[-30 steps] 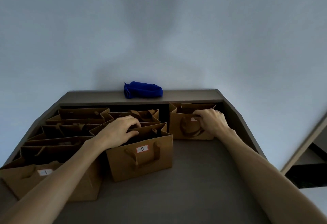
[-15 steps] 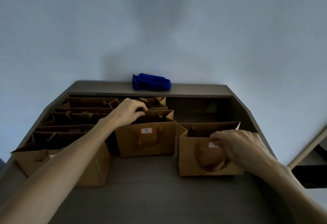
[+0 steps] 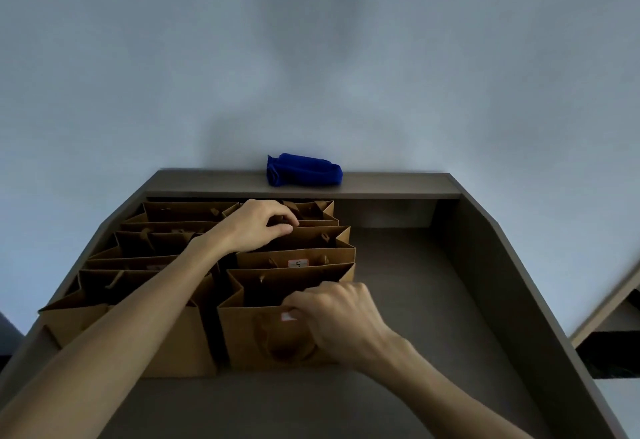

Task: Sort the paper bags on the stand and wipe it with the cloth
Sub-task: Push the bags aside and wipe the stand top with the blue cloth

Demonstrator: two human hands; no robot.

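Note:
Several brown paper bags stand in two rows on the left half of the grey stand (image 3: 433, 300). My right hand (image 3: 341, 322) grips the front wall of the nearest bag (image 3: 249, 338) in the right row, covering part of its white label. Just behind it stands the bag labelled 5 (image 3: 298, 260). My left hand (image 3: 261, 225) pinches the rear top edge of that bag. A rolled blue cloth (image 3: 303, 170) lies on the raised back ledge (image 3: 398, 184), apart from both hands.
The left row of bags (image 3: 138, 265) runs from the back wall to the front. Sloped side walls (image 3: 502, 265) enclose the stand. A white wall rises behind. A dark opening (image 3: 613, 352) shows at the right edge.
My right hand has slid its bag from the right side leftward, in front of the bag labelled 5. My left hand keeps its hold on bag 5.

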